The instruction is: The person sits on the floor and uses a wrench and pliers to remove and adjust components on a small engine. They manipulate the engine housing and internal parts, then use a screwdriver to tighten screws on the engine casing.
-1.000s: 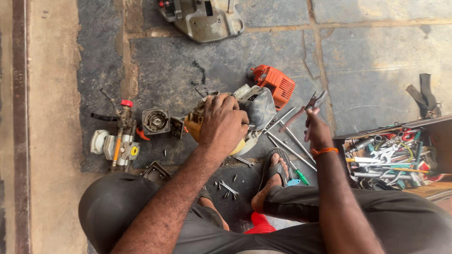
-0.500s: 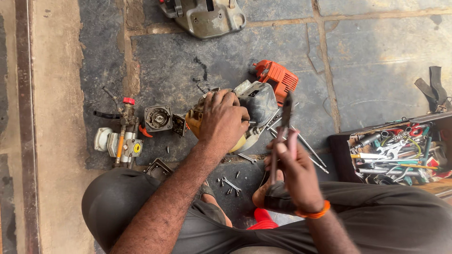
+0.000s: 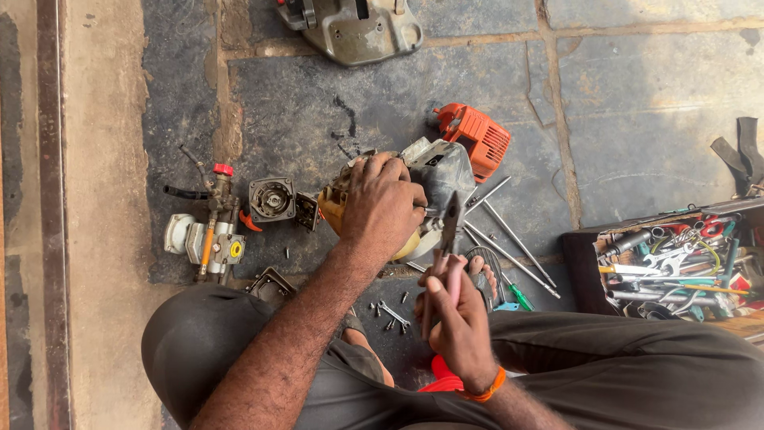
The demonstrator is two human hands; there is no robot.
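We are pressing our left hand (image 3: 382,209) down flat on the small engine (image 3: 422,191) lying on the stone floor (image 3: 637,103), grip closed over its top. Our right hand (image 3: 458,318) is gripping pink-handled pliers (image 3: 450,239), jaws pointing at the engine's five o'clock side. A toolbox (image 3: 676,259) is sitting at three o'clock.

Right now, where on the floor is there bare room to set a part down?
Bare slab lies right of the orange cover, above the toolbox. A smaller patch lies between the grey housing and the engine. It is crowded around the left hand, the carburettor, the screwdrivers and the right hand holding pliers.
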